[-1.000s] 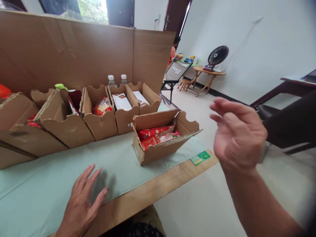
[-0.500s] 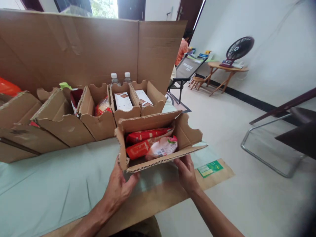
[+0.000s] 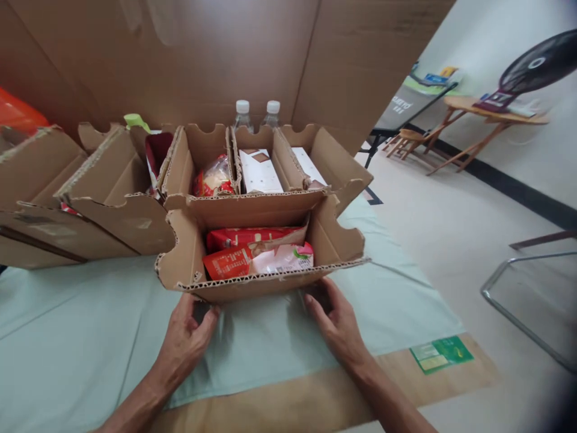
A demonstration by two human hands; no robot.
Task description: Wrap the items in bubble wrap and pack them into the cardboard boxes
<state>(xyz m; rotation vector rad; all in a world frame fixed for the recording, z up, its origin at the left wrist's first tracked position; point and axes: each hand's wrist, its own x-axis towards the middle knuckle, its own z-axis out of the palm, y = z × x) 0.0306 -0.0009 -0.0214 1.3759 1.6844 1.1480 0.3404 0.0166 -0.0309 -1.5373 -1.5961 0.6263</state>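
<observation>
A long open cardboard box (image 3: 252,291) is in front of me, holding a red snack packet (image 3: 225,237), an orange-red packet (image 3: 229,263) and a pink-and-white packet (image 3: 283,258). My left hand (image 3: 187,334) is at the box's lower left corner, fingers curled against its underside, thumb near the front edge. Below the right part of the front, my right hand (image 3: 340,325) has its fingers partly under the box, which hides their tips. Whether the box bears on the cloth I cannot tell. Its back wall stands close against a row of similar cardboard boxes (image 3: 117,228).
In the row are white cartons (image 3: 261,174) and a bagged snack (image 3: 214,177). Two bottles (image 3: 242,111) stand behind it, before a tall cardboard panel (image 3: 225,60). Pale green cloth (image 3: 252,355) covers the table. A fan (image 3: 536,66) stands on a wooden table (image 3: 500,114).
My hands have shifted the box left and levelled it in front of the row. My thumbs have moved lower along its front edge. The view has turned downward.
</observation>
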